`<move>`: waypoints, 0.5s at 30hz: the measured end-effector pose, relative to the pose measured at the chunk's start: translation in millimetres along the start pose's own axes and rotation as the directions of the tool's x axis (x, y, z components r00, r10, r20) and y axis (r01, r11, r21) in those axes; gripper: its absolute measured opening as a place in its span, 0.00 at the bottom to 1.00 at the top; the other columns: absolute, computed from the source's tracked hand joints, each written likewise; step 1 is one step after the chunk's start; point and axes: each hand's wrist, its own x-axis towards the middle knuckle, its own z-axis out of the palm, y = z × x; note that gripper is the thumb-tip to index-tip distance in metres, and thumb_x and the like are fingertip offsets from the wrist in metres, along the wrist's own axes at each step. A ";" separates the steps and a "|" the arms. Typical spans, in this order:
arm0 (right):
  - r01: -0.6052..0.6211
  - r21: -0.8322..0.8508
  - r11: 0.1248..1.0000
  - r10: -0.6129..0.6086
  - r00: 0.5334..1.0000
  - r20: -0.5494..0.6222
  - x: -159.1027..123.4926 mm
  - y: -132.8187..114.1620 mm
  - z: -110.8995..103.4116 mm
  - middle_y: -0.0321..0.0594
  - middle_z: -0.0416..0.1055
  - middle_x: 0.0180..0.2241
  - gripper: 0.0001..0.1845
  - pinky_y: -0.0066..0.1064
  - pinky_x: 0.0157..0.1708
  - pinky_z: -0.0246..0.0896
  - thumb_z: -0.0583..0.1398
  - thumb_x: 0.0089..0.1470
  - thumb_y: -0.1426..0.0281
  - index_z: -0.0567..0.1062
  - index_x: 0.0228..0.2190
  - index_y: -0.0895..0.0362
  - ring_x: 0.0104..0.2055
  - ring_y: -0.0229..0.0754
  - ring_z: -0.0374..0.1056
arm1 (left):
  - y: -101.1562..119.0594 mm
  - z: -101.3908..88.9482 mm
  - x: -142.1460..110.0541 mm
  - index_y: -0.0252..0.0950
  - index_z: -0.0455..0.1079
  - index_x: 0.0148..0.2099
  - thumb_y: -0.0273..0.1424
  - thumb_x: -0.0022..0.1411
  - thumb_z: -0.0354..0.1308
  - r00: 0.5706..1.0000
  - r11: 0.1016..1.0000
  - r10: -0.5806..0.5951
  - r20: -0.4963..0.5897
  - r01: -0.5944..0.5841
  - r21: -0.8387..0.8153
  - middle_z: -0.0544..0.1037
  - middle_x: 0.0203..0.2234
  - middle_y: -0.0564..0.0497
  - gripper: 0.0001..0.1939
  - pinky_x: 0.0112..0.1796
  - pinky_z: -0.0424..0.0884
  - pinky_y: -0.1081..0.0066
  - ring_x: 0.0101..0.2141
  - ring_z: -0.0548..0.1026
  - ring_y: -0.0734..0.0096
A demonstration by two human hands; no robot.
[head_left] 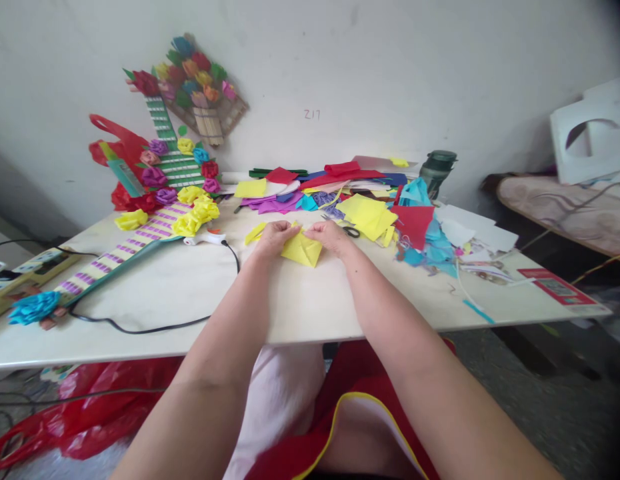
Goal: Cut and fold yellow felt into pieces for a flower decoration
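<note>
A folded piece of yellow paper (303, 251) lies on the white table (190, 293) in front of me. My left hand (275, 237) pinches its upper left edge, fingers closed on the paper. My right hand (328, 235) pinches the upper right edge, fingers likewise closed on it. Both hands meet above the fold. Another yellow scrap (254, 233) lies just left of my left hand. Scissors (348, 231) rest right beside my right hand.
A heap of coloured paper sheets (370, 200) covers the table's far right. A glue gun (206, 237) with a black cord (140, 327) lies left. Paper-flower crafts (175, 193) stand at the back left. A dark green bottle (437, 172) stands behind the heap.
</note>
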 end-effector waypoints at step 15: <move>-0.016 0.070 0.997 0.021 0.997 -0.073 10.7 10.0 1.6 0.33 0.68 0.19 0.10 0.28 0.24 0.64 0.63 0.47 0.68 0.71 0.19 0.58 0.22 0.36 0.65 | -0.5 -1.4 1.3 0.35 0.70 0.42 0.45 0.45 0.66 0.999 0.988 0.002 -0.038 -0.008 -0.152 0.74 0.25 0.53 0.25 0.27 0.64 0.74 0.25 0.72 0.73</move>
